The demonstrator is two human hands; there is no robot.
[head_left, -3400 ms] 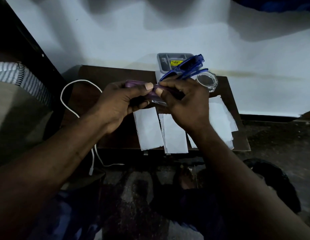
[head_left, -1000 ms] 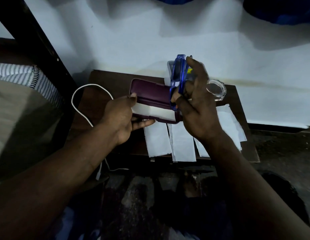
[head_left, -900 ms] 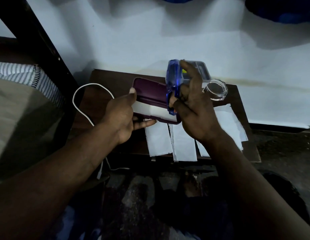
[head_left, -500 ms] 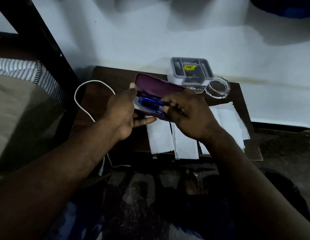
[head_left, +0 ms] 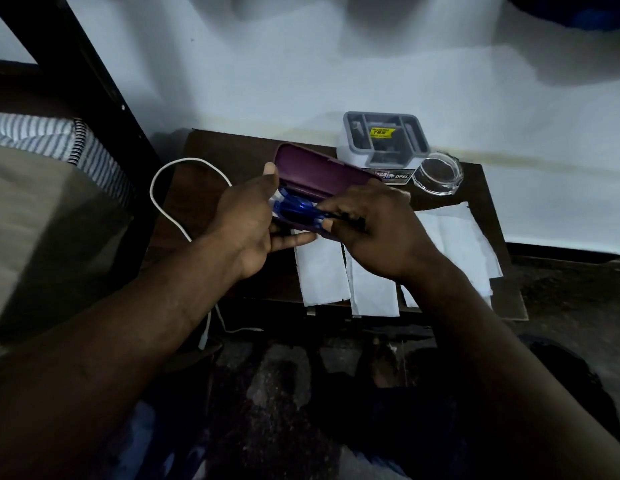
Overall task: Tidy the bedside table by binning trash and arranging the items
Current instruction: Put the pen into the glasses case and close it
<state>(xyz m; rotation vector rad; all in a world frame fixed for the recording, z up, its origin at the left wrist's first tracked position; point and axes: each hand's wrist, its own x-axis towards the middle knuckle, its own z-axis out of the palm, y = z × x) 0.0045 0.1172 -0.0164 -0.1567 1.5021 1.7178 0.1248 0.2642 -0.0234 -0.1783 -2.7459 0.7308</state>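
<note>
Dim light; our forearms fill the lower frame and converge at centre. Near edge of the table (head_left: 509,306): three white paper sheets (head_left: 322,275) lie side by side, overhanging the front edge, with a further sheet at right.

Just above them, our left hand (head_left: 247,225) is closed around the left end of the open purple case (head_left: 315,171), thumb tip on the lid's edge, fingers underneath. Our right hand (head_left: 374,230) is pinched on the blue glasses (head_left: 296,207), which lie folded inside the case's lower half; the right part of the glasses is hidden under our fingers.

Centre left: a white cable (head_left: 163,181) loops over the table's left side and drops off the front.

Far edge, upper centre: a grey organiser (head_left: 383,140) with a yellow sticker stands against the wall. A clear glass dish (head_left: 438,171) sits just right of it.
</note>
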